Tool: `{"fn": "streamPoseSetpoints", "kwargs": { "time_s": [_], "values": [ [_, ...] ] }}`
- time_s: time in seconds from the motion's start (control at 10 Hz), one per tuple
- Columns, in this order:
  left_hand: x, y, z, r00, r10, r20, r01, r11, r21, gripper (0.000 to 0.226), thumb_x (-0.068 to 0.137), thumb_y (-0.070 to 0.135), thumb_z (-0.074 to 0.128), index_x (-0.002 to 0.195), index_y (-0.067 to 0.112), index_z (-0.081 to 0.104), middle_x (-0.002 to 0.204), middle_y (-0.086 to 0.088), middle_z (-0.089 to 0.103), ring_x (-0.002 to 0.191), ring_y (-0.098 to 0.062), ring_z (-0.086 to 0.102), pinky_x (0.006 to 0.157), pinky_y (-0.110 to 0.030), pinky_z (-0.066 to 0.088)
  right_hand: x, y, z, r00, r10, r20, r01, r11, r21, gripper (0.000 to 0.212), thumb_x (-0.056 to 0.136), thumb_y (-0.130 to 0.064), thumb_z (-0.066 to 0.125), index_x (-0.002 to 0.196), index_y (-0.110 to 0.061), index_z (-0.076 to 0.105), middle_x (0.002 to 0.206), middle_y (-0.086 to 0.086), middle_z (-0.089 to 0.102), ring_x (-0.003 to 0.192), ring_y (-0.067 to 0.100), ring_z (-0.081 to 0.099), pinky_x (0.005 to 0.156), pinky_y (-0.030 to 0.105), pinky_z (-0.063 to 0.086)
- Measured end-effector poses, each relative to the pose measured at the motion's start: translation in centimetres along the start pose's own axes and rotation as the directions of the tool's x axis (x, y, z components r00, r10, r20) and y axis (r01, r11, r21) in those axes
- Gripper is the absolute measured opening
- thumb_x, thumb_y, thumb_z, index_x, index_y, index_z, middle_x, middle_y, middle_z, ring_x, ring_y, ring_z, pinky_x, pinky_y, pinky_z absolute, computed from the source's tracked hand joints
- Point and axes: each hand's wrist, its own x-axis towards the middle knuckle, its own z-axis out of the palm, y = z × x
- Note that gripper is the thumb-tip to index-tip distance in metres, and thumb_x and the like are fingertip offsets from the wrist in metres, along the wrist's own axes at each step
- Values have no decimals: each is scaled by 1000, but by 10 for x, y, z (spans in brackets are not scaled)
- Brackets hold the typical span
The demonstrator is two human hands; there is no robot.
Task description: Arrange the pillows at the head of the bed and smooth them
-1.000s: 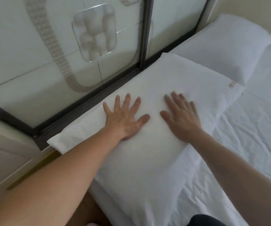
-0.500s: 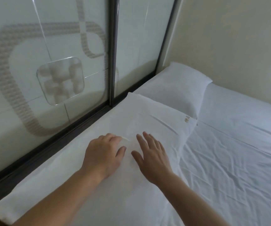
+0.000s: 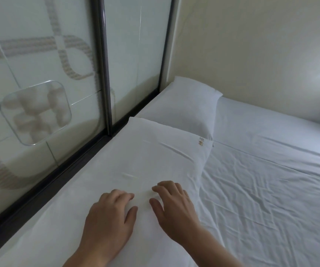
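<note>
A white pillow (image 3: 147, 157) with a small gold emblem near its far right corner lies along the head of the bed, against the glass partition. A few creases run across its far half. My left hand (image 3: 109, 216) and my right hand (image 3: 174, 207) rest side by side on its near part, palms down, fingers loosely curled, holding nothing. A second white pillow (image 3: 186, 106) lies beyond the first, in the corner where the partition meets the wall, its near edge tucked under the first pillow's far end.
A frosted glass partition (image 3: 39, 93) with a dark metal frame (image 3: 105, 64) runs along the left of the bed. The cream wall (image 3: 251, 54) closes the far side. The wrinkled white sheet (image 3: 271, 189) covers the mattress to the right.
Both hands have slid back along the near pillow toward me and their fingers have curled in from flat and spread. The view has lifted toward the far corner.
</note>
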Motion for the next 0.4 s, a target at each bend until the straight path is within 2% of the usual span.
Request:
{"fn": "streamPoseSetpoints", "kwargs": {
  "time_s": [0.1,0.2,0.3,0.4],
  "values": [
    [-4,-6,4,998,0,67,-5,997,76,43,91,47,45,129,30,53,133,9,52,121,-15,45,96,-31,42,8,-12,8,998,-66,2,66,997,-46,40,94,-44,42,127,-25,57,134,-5,54,123,18,48,100,34,42],
    [-2,-9,14,991,-17,134,-4,987,159,47,91,48,38,134,32,47,144,4,42,132,-20,35,102,-37,35,8,-15,28,987,-126,99,132,990,-58,42,96,-47,35,131,-32,53,145,-7,48,136,18,39,108,40,37],
    [-16,-6,21,952,-88,292,25,977,213,57,92,54,27,146,33,23,159,3,14,146,-20,9,112,-50,18,1,5,29,952,132,276,-91,984,-153,55,95,-56,19,148,-41,23,160,-13,18,148,11,9,119,38,14],
    [-38,-19,10,905,-260,337,170,947,273,64,90,62,19,148,38,3,162,8,-9,147,-18,-9,109,-61,9,0,26,-4,818,503,278,-439,859,-264,57,97,-51,27,150,-30,18,161,-1,17,146,24,18,116,45,21]
  ]
}}
